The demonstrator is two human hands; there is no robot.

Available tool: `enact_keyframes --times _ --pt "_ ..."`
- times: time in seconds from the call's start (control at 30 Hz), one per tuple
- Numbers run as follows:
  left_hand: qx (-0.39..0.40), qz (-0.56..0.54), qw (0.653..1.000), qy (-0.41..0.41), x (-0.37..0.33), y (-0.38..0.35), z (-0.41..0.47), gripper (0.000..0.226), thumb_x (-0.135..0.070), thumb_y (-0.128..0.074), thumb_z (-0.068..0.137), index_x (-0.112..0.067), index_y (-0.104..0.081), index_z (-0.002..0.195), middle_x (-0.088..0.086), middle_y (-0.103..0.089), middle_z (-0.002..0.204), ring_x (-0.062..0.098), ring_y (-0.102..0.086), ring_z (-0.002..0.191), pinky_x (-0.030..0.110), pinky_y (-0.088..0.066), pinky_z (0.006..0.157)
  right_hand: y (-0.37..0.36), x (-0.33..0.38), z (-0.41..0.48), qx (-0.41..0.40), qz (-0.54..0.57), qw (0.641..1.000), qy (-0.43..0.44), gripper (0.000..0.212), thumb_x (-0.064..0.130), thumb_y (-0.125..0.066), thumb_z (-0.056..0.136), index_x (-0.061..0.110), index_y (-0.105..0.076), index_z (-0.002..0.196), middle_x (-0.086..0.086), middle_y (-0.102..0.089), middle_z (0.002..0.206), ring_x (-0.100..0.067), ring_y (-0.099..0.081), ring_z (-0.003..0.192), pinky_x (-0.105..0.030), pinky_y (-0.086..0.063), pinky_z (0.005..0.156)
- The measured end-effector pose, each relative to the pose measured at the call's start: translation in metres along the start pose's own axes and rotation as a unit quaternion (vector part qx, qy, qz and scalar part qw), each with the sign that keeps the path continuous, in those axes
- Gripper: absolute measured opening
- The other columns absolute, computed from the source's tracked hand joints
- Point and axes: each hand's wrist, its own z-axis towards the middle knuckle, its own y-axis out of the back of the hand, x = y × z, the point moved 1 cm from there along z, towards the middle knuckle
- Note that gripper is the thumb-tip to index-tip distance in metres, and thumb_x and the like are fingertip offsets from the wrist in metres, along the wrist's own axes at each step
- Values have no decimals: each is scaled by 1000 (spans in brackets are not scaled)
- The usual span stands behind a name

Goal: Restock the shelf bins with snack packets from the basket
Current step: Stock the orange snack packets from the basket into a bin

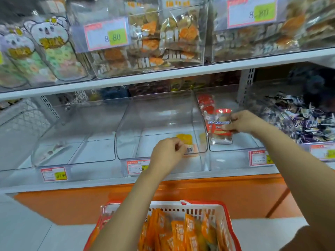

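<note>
Left hand pinches an orange packet — right hand grips a red packet.

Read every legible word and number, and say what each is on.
"8.80": red-bordered price tag on the upper middle clear bin.
"8.80", smeared: upper right bin tag.
"29": lower middle bin tag, partly behind the left hand.
"7.80", faint: lower left bin tag.
Unreadable: barcode on the left hand's yellow packet, the right hand's red-and-clear packet, orange packets in the white basket.
</note>
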Motion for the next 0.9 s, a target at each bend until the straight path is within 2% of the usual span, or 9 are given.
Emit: enact_keyframes --times 0.2,0.33,0.4,0.47,0.53,0.6,0.67,0.8,0.9 --pt "-18 43 998 -44 4 -2 -1 24 -32 -53 93 -16 -65 79 -1 -68 77 20 -60 76 33 -47 66 -27 -3 16 -52 -88 995 -8 24 10 -76 79 -5 -69 96 -15 -68 94 -24 -62 87 -36 -51 91" --pt "-24 21 998 -60 5 -2 -4 22 -30 -55 92 -16 -66 78 -2 -69 78 17 -62 77 33 -49 68 -34 6 5 -92 -170 981 -4 49 22 -77 79 2 -56 120 -15 -59 121 -31 -56 113 -34 -43 91" --pt "-51 -60 995 -64 4 2 -10 20 -26 -57 91 -18 -67 77 -5 -69 78 12 -62 77 32 -50 72 -37 9 -3 -118 -179 977 2 60 25 -76 79 0 -48 126 -19 -50 127 -34 -51 117 -37 -42 94" --pt "-107 -127 983 -85 3 8 -25 17 -21 -58 92 -21 -67 77 -9 -67 80 4 -60 80 23 -49 74 -36 17 -12 -157 -186 969 42 43 25 -70 83 -1 -53 113 -20 -53 112 -37 -54 108 -37 -44 84" --pt "-159 -151 970 -106 5 16 -49 15 -17 -58 92 -22 -66 80 -11 -64 82 1 -58 82 13 -44 73 -36 25 -28 -182 -210 957 82 19 19 -60 87 3 -53 79 -14 -54 81 -36 -57 86 -33 -40 66" --pt "-174 -164 966 -97 16 22 -76 17 -16 -58 93 -23 -65 80 -11 -64 82 0 -58 83 9 -42 72 -40 32 -50 -190 -231 946 126 33 17 -55 89 11 -41 60 -9 -47 64 -32 -51 70 -30 -33 61" --pt "-148 -165 973 -64 36 23 -101 20 -19 -58 93 -27 -63 76 -11 -65 75 1 -59 77 11 -44 68 -49 29 -71 -194 -271 927 169 34 20 -50 92 11 -40 61 -10 -47 66 -30 -48 67 -29 -32 60" --pt "8 -83 996 41 101 6 -146 22 -21 -59 93 -18 -63 71 -15 -56 55 0 -51 52 20 -42 51 -66 8 -95 -184 -316 908 202 31 21 -44 93 10 -40 64 -10 -48 64 -29 -44 64 -30 -24 52" --pt "119 -2 988 101 143 -12 -171 22 -18 -62 90 -24 -61 68 -15 -58 62 -4 -52 58 21 -41 59 -78 -3 -113 -153 -313 915 204 31 26 -46 95 16 -40 66 -6 -46 65 -27 -44 66 -30 -28 57"
